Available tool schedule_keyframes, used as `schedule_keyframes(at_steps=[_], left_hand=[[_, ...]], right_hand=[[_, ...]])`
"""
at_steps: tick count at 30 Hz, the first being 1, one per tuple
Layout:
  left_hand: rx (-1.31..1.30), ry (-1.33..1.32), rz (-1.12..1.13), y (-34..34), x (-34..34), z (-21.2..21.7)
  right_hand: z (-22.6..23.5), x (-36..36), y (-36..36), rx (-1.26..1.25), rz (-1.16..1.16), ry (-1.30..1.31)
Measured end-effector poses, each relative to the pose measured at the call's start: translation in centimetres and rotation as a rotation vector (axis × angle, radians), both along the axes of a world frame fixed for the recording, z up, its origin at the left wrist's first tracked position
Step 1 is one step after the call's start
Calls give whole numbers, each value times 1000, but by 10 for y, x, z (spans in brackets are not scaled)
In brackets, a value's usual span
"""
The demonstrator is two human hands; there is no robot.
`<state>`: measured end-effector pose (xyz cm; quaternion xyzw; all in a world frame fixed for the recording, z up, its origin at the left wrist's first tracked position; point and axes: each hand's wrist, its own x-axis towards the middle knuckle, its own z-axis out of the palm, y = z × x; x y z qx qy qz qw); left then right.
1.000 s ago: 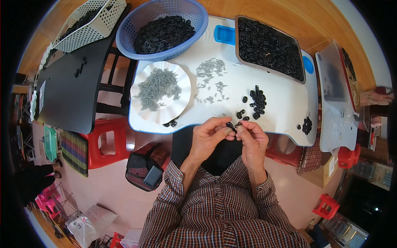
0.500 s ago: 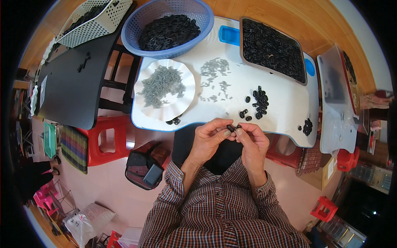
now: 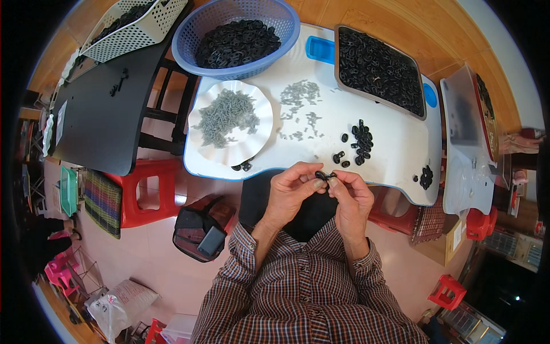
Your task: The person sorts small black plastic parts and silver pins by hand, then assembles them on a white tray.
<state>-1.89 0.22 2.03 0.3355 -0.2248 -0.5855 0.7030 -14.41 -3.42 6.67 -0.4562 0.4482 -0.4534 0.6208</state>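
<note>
Just off the white table's front edge, my left hand (image 3: 292,192) and my right hand (image 3: 349,198) meet fingertip to fingertip. Both pinch small black oval plastic parts (image 3: 323,176) held together between them; the exact fit of the pieces is too small to tell. Beyond my right hand lies a loose cluster of similar black parts (image 3: 362,142). Small grey translucent pins (image 3: 301,94) are scattered on the table's middle. A white fluted plate (image 3: 260,117) to the left carries a heap of the same grey pins (image 3: 226,117).
A blue colander (image 3: 182,43) and a metal tray (image 3: 380,96), both full of black parts, stand at the back. More black parts sit at the table's right corner (image 3: 425,178) and under the plate's near rim. A black table (image 3: 97,132) is at left, a bag (image 3: 197,232) below.
The black parts between my fingertips have turned slightly and show more of their oval shape. My hands stay in nearly the same place; the view has shifted a little.
</note>
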Motion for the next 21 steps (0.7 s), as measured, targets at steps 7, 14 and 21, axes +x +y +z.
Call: schedule_keyframes(at_steps=[7,14,21], left_hand=[[51,81,67,1,-3,-4],[117,-112,111,4,-8,-1],[101,-206,67,6,-6,-1]], right_hand=[[-8,3,4,14,-16,-58],[-9,5,5,-3,-30,-51],[-12,5,4,5,-28,-52]])
